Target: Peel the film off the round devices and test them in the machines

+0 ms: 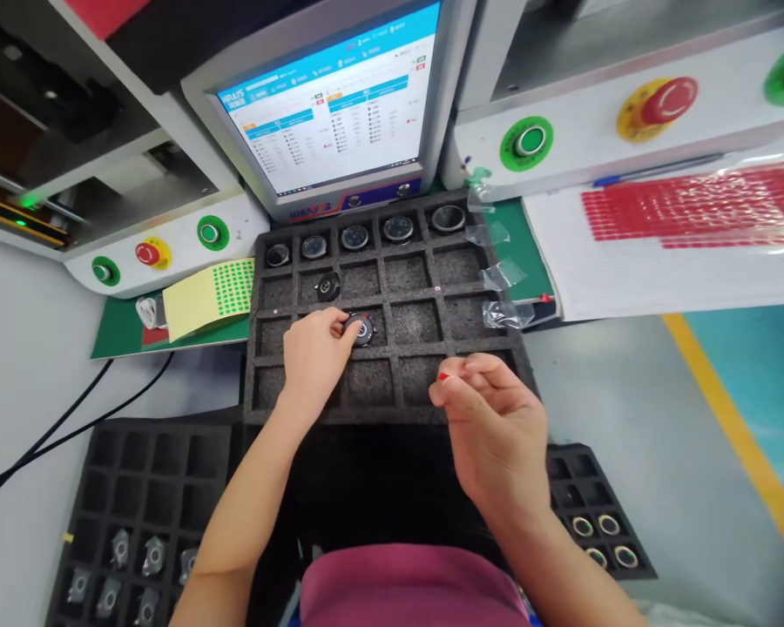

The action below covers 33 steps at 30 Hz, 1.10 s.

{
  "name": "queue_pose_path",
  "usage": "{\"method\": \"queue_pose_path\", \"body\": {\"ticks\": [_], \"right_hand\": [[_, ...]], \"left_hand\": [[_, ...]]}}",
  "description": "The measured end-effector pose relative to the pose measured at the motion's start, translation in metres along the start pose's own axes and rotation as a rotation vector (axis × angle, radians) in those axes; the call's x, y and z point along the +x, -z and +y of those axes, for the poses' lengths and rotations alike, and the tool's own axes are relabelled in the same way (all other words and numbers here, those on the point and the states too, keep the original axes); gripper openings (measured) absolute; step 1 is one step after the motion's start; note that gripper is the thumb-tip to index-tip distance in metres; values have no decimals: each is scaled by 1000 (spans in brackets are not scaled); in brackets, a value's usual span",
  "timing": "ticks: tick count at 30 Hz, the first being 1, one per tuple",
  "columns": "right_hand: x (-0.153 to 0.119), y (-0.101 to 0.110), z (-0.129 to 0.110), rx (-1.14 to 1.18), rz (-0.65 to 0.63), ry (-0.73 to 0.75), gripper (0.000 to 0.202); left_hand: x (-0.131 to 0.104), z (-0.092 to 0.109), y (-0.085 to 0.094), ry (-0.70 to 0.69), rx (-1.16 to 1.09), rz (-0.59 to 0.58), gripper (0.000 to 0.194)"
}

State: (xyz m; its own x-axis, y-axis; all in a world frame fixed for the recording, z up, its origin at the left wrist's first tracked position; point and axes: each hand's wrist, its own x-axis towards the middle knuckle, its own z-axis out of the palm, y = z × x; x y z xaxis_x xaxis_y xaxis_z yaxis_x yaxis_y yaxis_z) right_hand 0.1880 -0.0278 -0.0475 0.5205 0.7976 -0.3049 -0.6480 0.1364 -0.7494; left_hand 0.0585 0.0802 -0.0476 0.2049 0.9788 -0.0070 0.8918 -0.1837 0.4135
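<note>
My left hand (314,355) grips the edge of a round black watch case (364,331) between thumb and fingers, over the foam tray (397,355). The case's back faces up, and a bit of red shows near its upper rim. To the right, above the tray's front edge, my right hand (496,427) pinches a small red sticker (443,376) between thumb and fingertip. Another black watch case (327,286) lies in the second row of compartments. Along the back row sit several round watch cases (354,237) with dark glass faces up.
Behind the tray stands a lit monitor (340,104), with machine panels bearing green and red buttons on both sides. Red sticker sheets (686,205) lie at right, a green-dot sheet (233,287) at left. Lower trays (160,457) (578,466) hold more parts. Clear film scraps (503,275) cling to the tray's edge.
</note>
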Motion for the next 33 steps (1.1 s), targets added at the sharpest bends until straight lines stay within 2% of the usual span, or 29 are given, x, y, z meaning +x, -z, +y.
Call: {"method": "queue_pose_path", "body": {"ticks": [2,4,9,11,16,18,21,25,33], "right_hand": [[1,2,-1,-12,-6,10,19],[2,4,-1,-27,-2,24,18],[1,4,1,-25,6,32,19],[0,1,3,-22,-21,4,19],[0,-3,8,-2,-48,-36,19],[0,-3,9,-4,-55,-38,19],[0,-3,9,-17,-75,-41,20],[-2,-5,9,-22,-86,-30,20],[-8,-6,14,-54,-100,-68,21]], "left_hand": [[0,-1,6,-85,79,101,10],[7,-8,14,-107,87,127,17],[47,-35,27,29,31,-28,20],[61,-42,25,36,-9,-74,19],[78,-49,12,89,-164,-133,44],[80,-50,9,95,-212,-147,43],[80,-51,7,64,-243,-159,27],[77,-47,5,33,-252,-173,18],[89,-27,-1,85,-217,-183,24]]}}
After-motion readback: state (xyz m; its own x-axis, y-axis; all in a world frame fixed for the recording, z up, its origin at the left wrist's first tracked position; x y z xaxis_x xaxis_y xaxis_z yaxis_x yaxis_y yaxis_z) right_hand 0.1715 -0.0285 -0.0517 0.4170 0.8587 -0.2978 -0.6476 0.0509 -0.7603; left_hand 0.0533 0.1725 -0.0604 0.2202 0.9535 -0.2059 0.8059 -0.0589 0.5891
